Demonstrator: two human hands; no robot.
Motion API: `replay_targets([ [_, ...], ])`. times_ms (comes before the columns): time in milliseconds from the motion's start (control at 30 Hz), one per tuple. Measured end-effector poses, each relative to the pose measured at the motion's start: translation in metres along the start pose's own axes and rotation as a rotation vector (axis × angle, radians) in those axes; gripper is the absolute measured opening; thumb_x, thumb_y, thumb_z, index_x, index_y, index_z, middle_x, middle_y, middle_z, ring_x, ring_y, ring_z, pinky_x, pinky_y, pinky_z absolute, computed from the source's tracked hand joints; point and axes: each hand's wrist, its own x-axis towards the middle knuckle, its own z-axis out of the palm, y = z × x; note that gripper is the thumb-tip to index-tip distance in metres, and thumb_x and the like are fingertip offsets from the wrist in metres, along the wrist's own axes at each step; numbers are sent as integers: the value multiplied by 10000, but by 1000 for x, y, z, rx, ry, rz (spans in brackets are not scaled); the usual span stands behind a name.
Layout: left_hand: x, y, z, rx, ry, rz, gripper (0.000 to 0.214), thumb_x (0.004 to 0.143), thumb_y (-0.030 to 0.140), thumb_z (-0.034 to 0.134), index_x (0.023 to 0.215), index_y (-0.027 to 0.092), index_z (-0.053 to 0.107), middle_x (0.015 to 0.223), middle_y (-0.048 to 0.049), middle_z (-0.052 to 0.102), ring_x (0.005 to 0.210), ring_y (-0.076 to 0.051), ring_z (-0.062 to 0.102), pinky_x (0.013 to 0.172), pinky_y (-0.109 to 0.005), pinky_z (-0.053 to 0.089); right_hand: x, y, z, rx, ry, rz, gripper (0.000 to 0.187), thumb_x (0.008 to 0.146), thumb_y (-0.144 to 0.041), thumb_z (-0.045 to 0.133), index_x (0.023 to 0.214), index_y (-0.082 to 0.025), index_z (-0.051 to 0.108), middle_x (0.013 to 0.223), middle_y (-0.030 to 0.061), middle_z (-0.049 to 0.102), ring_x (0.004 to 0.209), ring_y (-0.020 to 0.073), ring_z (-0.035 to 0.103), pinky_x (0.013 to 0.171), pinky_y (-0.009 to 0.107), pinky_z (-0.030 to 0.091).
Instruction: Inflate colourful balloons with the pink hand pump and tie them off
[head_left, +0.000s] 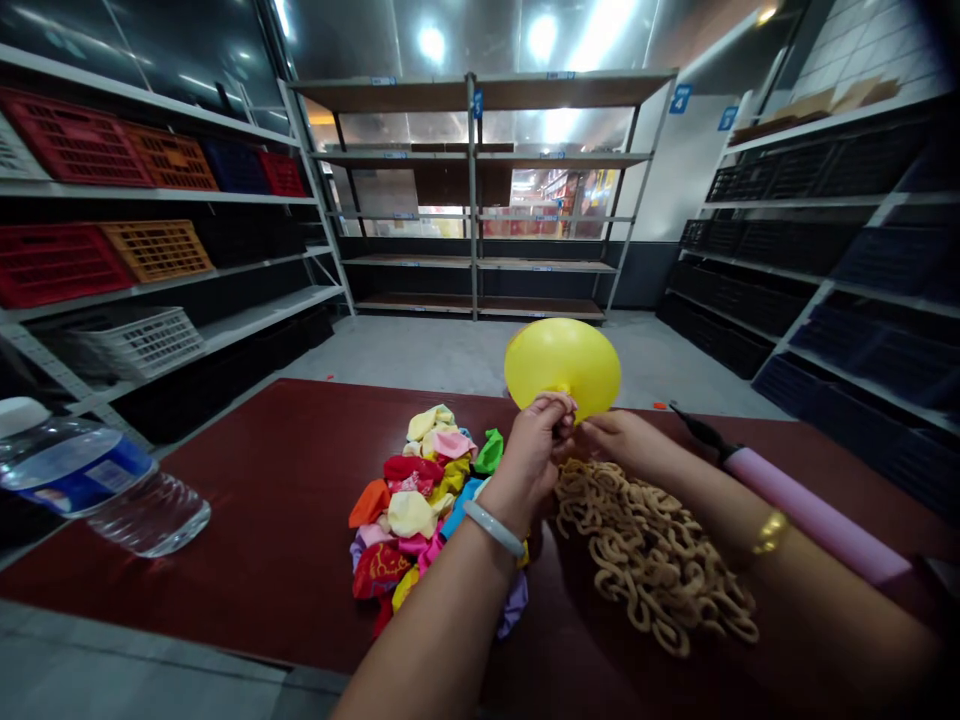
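Left hand point(531, 445): pinched the neck point(564, 388) of an inflated balloon point(561, 355) above the surface point(277, 500). Right hand point(621, 438): lay close by, grip unclear. Step, seemingly: closing the neck; next move called for steady pinching. Nearer: loops point(646, 550), limp balloons point(411, 513).

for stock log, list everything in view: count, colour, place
table: one, maroon, foreground
inflated balloon: one, yellow, centre
limp balloons: many, mixed colours, mid-table
loops: many, tan, right of limp balloons
tube: one, pink with black tip, table right
bottle: one, clear, table left
racks: several, grey, left, back, right
crates: many, mixed colours, side racks
signs: several, blue, back
left hand: one, pale bangle, holding inflated balloon
right hand: one, gold bracelet, near balloon
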Motion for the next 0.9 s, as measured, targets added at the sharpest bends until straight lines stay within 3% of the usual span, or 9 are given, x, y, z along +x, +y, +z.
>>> replay_targets([
  [100,-2,1,2,-41,-45,-37,268,663,253,801,748,135,576,628,39,450,504,-30,375,413,-127,190,13,19,17,173,-11,-33,265,721,-450,729,730,-201,640,625,-22,607,606,125,562,614,273,500],
  [200,-2,3,1,-133,-130,-89,269,668,218,800,721,130,552,627,36,445,502,-27,383,395,-117,168,23,20,26,338,-52,-43,298,729,-486,709,848,-221,642,636,-31,583,610,129,562,648,309,538],
  [367,0,8,-1,-234,-131,-221,175,701,89,734,742,114,566,625,32,462,494,-18,394,392,-99,198,25,20,18,443,-64,-22,320,649,-443,802,781,-207,630,687,-11,618,632,120,589,668,296,548],
  [467,0,9,1,-199,-103,-254,155,724,96,714,744,130,564,610,28,469,487,-32,403,392,-107,209,21,22,10,405,-38,2,276,653,-389,819,779,-188,677,738,25,671,663,127,616,679,288,536],
  [600,1,9,-2,-91,-90,-239,133,714,105,707,747,126,579,608,27,471,485,-33,399,400,-120,202,8,19,0,308,62,6,267,702,-411,796,817,-183,716,678,12,661,560,105,545,527,246,429],
  [700,4,5,-7,51,-42,-134,143,688,136,732,745,112,604,612,31,479,482,-26,379,407,-131,178,-3,16,-2,59,232,-74,272,771,-439,734,892,-196,722,616,-19,615,506,103,470,472,248,330],
  [800,8,-5,-10,204,69,20,212,706,272,765,716,114,625,584,34,481,463,-31,348,415,-152,172,-13,14,3,-350,404,-291,223,837,-411,655,868,-199,715,730,28,680,640,160,571,583,293,405],
  [900,12,-18,-9,247,123,137,238,714,336,764,724,114,677,586,23,516,488,-45,394,449,-163,247,-21,10,12,-558,448,-503,138,875,-308,607,842,-202,689,866,61,710,834,201,627,761,335,452],
])
